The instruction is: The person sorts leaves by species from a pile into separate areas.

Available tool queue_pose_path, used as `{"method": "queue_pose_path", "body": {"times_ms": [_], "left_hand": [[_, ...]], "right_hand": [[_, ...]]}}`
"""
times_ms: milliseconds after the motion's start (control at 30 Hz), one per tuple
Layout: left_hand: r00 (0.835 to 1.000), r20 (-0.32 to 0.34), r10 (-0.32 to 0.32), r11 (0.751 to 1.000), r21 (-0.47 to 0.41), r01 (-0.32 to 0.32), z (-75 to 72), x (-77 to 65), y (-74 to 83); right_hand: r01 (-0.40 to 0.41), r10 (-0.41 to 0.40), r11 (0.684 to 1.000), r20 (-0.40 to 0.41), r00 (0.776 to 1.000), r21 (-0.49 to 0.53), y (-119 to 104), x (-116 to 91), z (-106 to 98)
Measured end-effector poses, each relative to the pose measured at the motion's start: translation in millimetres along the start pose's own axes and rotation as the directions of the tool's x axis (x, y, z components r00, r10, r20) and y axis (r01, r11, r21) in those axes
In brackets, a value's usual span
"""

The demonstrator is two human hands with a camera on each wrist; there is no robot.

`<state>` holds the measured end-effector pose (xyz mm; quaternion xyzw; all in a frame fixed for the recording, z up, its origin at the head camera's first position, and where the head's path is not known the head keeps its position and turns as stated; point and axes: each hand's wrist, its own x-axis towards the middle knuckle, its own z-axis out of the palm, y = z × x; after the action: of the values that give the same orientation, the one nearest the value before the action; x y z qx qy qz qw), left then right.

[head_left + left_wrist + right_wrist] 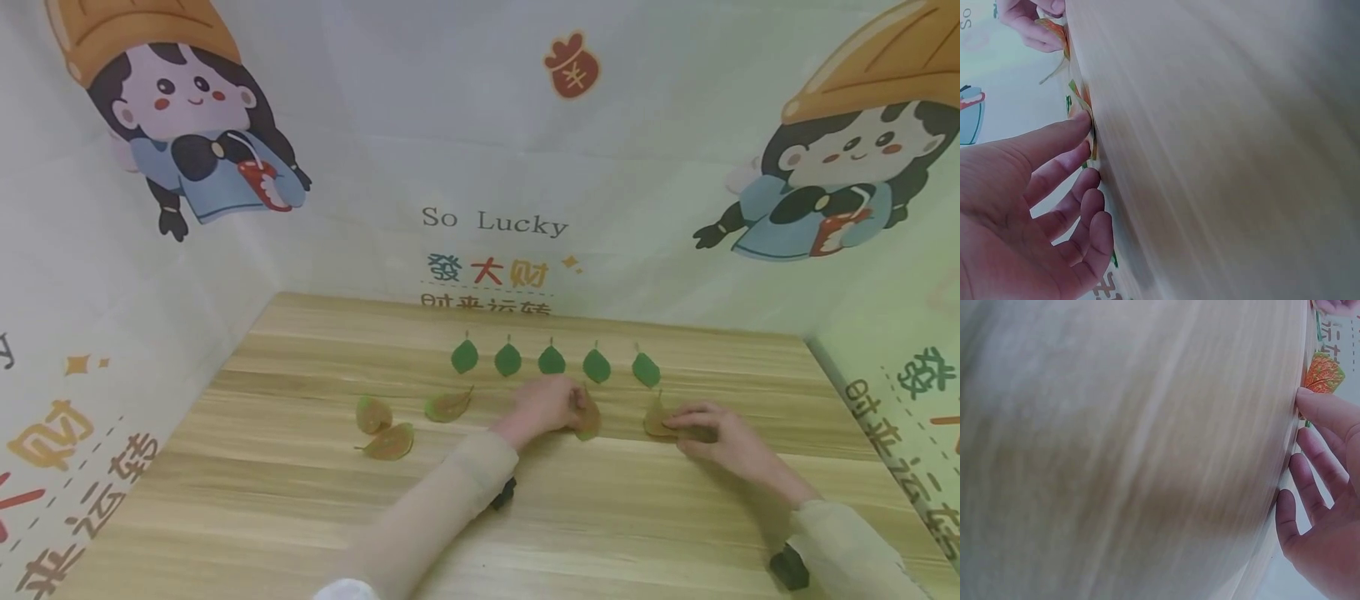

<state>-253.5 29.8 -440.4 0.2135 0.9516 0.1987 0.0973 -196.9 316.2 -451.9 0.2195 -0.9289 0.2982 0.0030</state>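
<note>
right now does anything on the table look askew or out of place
Slightly: the reddish-brown leaf nearest the front lies sideways, its stem pointing left, and its two loose neighbours sit at other angles. They look untidy against the five green leaves, lined up with stems toward the back. Nothing looks spilled.

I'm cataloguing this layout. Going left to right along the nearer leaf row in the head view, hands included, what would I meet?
Pair of brownish leaves, single brownish leaf, left hand, leaf it pinches, another pinched leaf, right hand.
</note>
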Motion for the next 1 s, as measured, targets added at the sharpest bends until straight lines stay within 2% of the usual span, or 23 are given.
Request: {"method": "queue_pose_path", "body": {"times_ms": [133, 367, 800, 900, 1000], "left_hand": [[0.999, -0.033, -0.029, 0.999, 0.017, 0.029, 4.8, 7.3, 8.7], [0.995, -0.037, -0.097, 0.993, -0.065, 0.094, 4.8, 8.9, 19.0], [0.994, -0.042, -0.1, 0.994, -0.057, 0.098, 7.1, 8.5, 19.9], [0.995, -0.035, -0.095, 0.994, -0.048, 0.093, 7.5, 8.7, 19.7], [0.995, -0.036, -0.089, 0.996, -0.034, 0.088, 8.5, 9.4, 19.6]], "right_hand": [[-0.009, 0.009, 1.0, 0.003, 1.0, 0.012, 0, 1, 0], [-0.016, 0.016, 1.0, 0.002, 1.0, 0.021, -1, 1, 1], [0.014, -0.016, 0.999, -0.043, 0.999, -0.036, -4, 1, 2], [0.007, -0.009, 0.999, -0.049, 0.999, -0.034, -8, 1, 1], [0.037, -0.037, 0.999, -0.036, 0.999, -0.006, -13, 3, -1]]}}
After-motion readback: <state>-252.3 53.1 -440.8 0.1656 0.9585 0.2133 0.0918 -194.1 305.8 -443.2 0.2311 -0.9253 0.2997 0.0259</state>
